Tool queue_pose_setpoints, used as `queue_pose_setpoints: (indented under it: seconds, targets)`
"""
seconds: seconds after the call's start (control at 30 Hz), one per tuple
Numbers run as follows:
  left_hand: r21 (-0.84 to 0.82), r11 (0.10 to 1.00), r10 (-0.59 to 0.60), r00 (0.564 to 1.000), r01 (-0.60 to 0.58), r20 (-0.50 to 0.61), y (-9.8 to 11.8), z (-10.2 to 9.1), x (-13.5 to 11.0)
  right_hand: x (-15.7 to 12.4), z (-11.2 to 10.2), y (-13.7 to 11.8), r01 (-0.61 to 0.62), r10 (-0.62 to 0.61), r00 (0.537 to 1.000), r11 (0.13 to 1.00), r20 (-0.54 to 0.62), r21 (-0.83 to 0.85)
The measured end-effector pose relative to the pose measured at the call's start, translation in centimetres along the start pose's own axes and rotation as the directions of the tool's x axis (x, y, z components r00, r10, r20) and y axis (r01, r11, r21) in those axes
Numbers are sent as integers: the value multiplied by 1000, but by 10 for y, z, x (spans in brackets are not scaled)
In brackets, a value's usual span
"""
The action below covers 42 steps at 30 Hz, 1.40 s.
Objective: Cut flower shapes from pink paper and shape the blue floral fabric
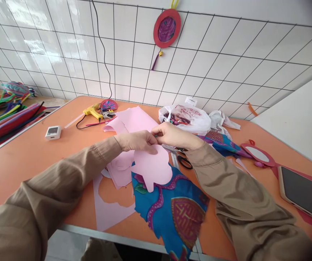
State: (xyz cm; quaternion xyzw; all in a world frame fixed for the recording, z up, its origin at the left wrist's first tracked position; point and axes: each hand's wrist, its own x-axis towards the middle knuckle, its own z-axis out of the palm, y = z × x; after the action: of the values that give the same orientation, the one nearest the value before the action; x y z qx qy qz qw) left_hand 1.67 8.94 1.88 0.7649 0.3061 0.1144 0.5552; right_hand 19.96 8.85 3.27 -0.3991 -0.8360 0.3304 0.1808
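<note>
My left hand (141,140) is closed, its thumb lying on the upper edge of a pink scalloped cutout (154,166). Fingertip to fingertip with it, my right hand (172,135) pinches at the top of the cutout; a small dark greenish bit shows there, too small to name. Behind and below the cutout spreads a blue patterned fabric (164,206) with a ragged left edge, drooping over the table's front edge. Under my left wrist lie more pink pieces (120,174), and a pink offcut (109,214) with a curved hole rests nearer me.
Black-handled scissors (184,162) lie by my right wrist. A yellow glue gun (93,111), a white device (53,132) and a pink sheet (136,119) are further back. A plastic bag (191,119), a red-rimmed oval (258,154) and a phone (303,192) occupy the right side.
</note>
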Motion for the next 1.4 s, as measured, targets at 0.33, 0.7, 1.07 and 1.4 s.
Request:
queue_pose_setpoints:
  seconds: [0.33,0.7,1.07,1.4]
  targets:
    - [56,998,18,998,-22,66,5,3,-2,2,-3,4,-58,57,993,998,-100,-2]
    - [-20,1000,-13,1000,13,-16,2,-10,-2,0,-15,10,-5,45,931,994,-362,111]
    - [-37,999,25,1000,-25,-3,1,-11,-3,-9,-22,-7,75,16,921,973,-390,218]
    - [-45,999,21,998,-24,-58,6,-12,-4,-12,-21,-11,56,71,893,962,-445,267]
